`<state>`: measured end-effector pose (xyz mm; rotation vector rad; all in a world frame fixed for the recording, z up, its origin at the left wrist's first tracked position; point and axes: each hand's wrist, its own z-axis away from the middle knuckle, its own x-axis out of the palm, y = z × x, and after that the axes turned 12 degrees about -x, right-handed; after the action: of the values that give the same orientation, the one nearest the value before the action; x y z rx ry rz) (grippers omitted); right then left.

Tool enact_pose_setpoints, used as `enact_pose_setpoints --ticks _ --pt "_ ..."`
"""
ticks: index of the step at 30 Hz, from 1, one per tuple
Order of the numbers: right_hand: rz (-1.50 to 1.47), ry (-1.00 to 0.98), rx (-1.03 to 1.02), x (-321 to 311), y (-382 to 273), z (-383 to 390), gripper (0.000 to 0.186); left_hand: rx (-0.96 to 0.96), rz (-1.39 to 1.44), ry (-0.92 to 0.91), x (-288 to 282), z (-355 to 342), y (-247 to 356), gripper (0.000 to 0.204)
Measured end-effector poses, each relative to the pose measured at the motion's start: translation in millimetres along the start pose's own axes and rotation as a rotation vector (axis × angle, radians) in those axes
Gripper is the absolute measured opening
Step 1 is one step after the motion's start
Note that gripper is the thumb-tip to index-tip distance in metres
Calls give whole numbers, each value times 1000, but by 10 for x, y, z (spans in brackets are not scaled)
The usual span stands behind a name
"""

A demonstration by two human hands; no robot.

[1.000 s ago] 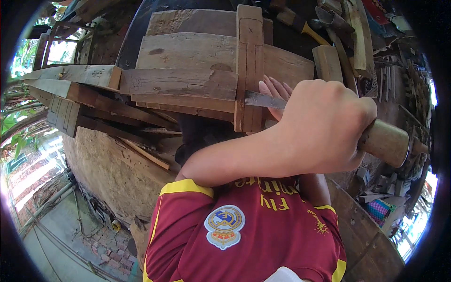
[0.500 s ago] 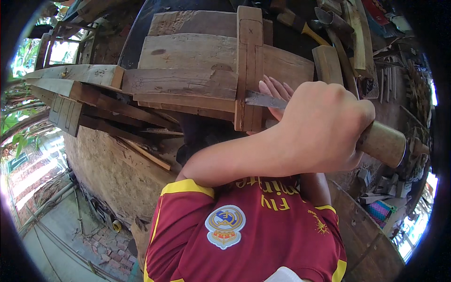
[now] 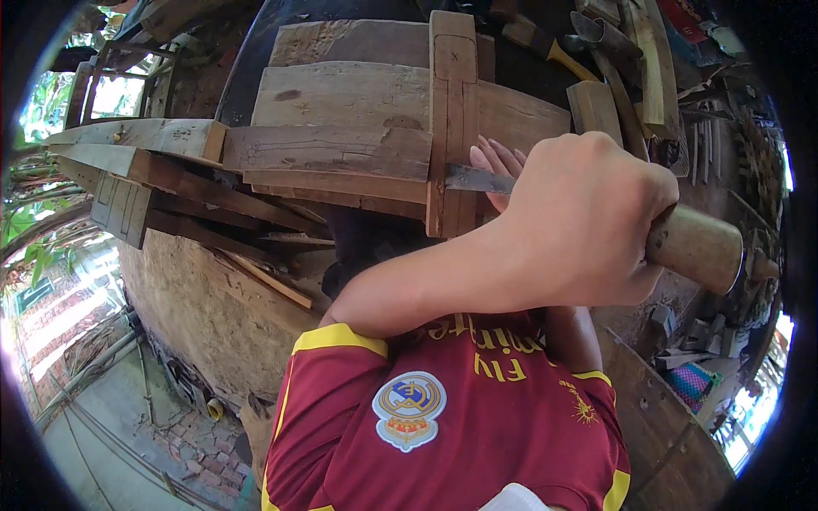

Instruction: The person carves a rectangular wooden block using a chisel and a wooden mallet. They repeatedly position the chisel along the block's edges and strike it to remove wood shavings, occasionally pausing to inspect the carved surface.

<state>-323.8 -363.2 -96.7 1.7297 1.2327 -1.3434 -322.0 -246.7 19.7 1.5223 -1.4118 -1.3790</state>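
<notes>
My left hand (image 3: 588,226) is a fist around the round wooden handle (image 3: 699,249) of a chisel, my forearm crossing in from the lower left. The chisel's flat metal blade (image 3: 475,179) points left and its tip meets an upright narrow wooden piece (image 3: 452,128) with a groove cut down it. That piece lies across wide weathered planks (image 3: 341,102). Only the straight fingertips of my right hand (image 3: 498,160) show, lying on the wood just behind the blade; the fist hides the rest. My red shirt with yellow trim (image 3: 460,426) fills the lower frame.
More beams and offcuts (image 3: 145,149) stick out at the left over a rough rounded block (image 3: 196,298). Tools, a yellow-handled one (image 3: 562,55) among them, and wood scraps lie at the top right. A paved yard (image 3: 94,426) lies far below on the left.
</notes>
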Motion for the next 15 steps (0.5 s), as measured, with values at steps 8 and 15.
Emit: enact_pose_setpoints --ticks 8,15 --pt "-172 166 246 -456 -82 253 82 31 9 42 -26 -1 -39 20" --pt "-139 358 910 -625 -29 807 74 31 -4 55 -11 -9 -43 20"
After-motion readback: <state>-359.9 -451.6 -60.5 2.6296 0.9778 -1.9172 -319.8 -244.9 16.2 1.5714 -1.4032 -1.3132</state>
